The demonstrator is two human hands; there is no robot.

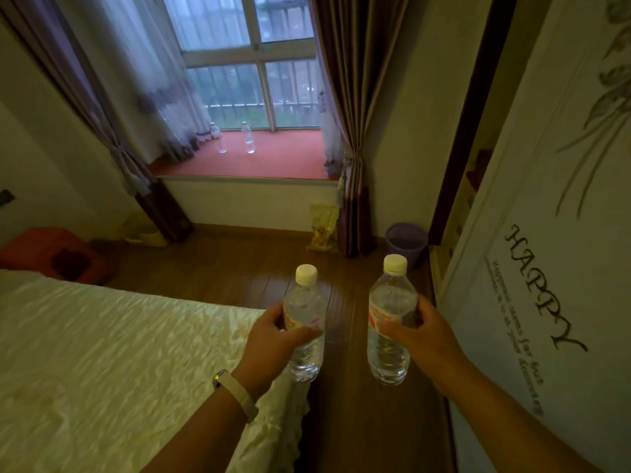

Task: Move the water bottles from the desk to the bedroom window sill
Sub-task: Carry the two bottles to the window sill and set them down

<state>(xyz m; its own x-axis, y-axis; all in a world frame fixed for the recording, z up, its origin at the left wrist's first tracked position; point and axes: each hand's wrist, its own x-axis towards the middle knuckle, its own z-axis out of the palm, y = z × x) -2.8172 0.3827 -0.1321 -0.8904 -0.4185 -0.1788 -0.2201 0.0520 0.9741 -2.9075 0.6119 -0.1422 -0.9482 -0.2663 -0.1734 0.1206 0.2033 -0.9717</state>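
My left hand (273, 339) grips a clear water bottle (305, 356) with a cream cap around its labelled middle. A second clear bottle (389, 302), also upright, is held the same way by my right hand (421, 336). Both are carried at chest height over the wooden floor. Far ahead lies the red window sill (283, 162). On it stand two more clear bottles, one (248, 138) near the middle and one (218, 138) to its left beside the sheer curtain.
A bed (102, 353) with a pale cover fills the left. A white wardrobe door (546, 268) with lettering lines the right. By the wall under the sill are a purple bin (406, 244), a yellow bag (322, 227) and an orange stool (51, 250). Wooden floor runs between.
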